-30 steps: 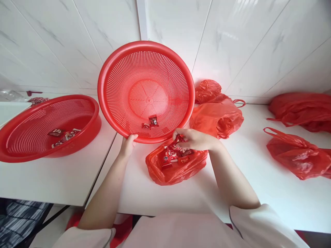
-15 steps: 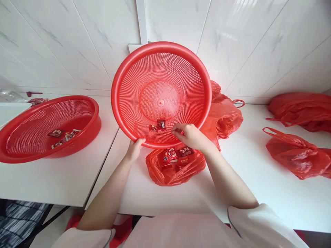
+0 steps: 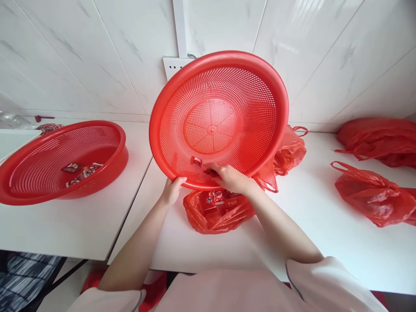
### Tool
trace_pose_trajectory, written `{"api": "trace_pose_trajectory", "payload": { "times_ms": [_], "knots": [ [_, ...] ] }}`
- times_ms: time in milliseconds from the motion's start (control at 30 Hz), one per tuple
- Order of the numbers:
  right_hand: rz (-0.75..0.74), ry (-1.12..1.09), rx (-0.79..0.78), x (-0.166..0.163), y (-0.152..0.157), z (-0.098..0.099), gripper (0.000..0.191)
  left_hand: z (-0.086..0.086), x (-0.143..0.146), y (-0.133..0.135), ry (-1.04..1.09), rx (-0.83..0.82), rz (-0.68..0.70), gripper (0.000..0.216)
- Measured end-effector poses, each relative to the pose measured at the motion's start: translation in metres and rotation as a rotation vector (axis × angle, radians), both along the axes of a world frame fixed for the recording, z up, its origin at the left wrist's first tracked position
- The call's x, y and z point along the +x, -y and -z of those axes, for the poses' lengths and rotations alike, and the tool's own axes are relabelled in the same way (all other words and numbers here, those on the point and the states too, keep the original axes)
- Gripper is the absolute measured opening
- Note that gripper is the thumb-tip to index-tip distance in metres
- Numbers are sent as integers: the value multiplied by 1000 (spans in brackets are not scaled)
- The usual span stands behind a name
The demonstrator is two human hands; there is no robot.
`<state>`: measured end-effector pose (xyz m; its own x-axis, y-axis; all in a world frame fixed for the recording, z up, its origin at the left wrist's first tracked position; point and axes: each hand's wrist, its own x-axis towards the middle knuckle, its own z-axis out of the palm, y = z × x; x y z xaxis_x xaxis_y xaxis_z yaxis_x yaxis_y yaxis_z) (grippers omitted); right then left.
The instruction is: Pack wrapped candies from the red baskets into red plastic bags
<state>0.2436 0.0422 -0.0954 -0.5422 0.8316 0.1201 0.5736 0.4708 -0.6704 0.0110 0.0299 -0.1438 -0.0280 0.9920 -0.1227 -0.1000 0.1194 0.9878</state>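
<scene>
My left hand (image 3: 173, 190) is closed on the near rim of a red mesh plastic basket (image 3: 218, 60), thumb over the edge. The basket is tilted so that its inside faces me. Inside, low in the basket, my right hand (image 3: 229, 177) has its fingers closed around a small dark-wrapped snack packet (image 3: 211, 172). Left of those fingers lies one small red-wrapped packet (image 3: 196, 160). Below the basket rim, an open red plastic bag (image 3: 212, 223) sits on the table with several red snack packets (image 3: 218, 197) in it, partly covered by the basket and right hand.
Another red mesh basket (image 3: 121, 145) with several packets (image 3: 87, 170) rests at the left. Red plastic bags (image 3: 290, 151) lie behind the tilted basket and at the right (image 3: 373, 193). A white wall socket (image 3: 171, 65) shows behind on the tiled wall (image 3: 97, 56). The white table (image 3: 302, 208) has a seam at left.
The tilted basket has shifted right and turned slightly. My right hand has moved left inside it and taken hold of the dark packet. My left hand stays on the rim.
</scene>
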Motion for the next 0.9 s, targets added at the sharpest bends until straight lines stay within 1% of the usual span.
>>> {"api": "trace_pose_trajectory", "payload": {
  "times_ms": [67,133,233,300,367,433,500,567,633,667,700,800,833,900],
  "knots": [
    [49,-66,-42,7,-3,-2,38,-1,-1,-1,-9,2,-38,16],
    [78,-125,-119,15,-5,-5,36,-3,-1,-3,2,24,-55,15],
    [19,-247,-247,25,-5,-11,39,-7,-2,-4,66,112,-64,16],
    [-8,-306,-281,29,-3,-17,40,-10,-3,-6,108,166,-80,21],
    [-13,-324,-296,33,0,-23,40,-11,-6,-7,114,179,-119,26],
    [-20,-310,-312,38,1,-29,37,-11,-8,-9,94,165,-166,28],
    [-53,-262,-361,43,2,-33,31,-9,-11,-11,88,156,-192,29],
    [-111,-161,-413,49,2,-35,25,-7,-12,-12,99,159,-194,32],
    [-154,-6,-405,52,1,-34,20,-6,-12,-13,105,155,-191,33],
    [-140,86,-369,53,0,-33,18,-6,-12,-13,102,146,-192,32],
    [-92,183,-318,52,-1,-31,17,-6,-13,-13,98,135,-193,30],
    [191,434,-148,49,-1,-26,19,-7,-12,-12,74,106,-200,29],
    [270,482,-96,48,-1,-25,20,-7,-12,-11,65,106,-200,29],
    [341,510,-10,46,1,-26,23,-9,-11,-10,56,113,-194,28]
  ]
}}
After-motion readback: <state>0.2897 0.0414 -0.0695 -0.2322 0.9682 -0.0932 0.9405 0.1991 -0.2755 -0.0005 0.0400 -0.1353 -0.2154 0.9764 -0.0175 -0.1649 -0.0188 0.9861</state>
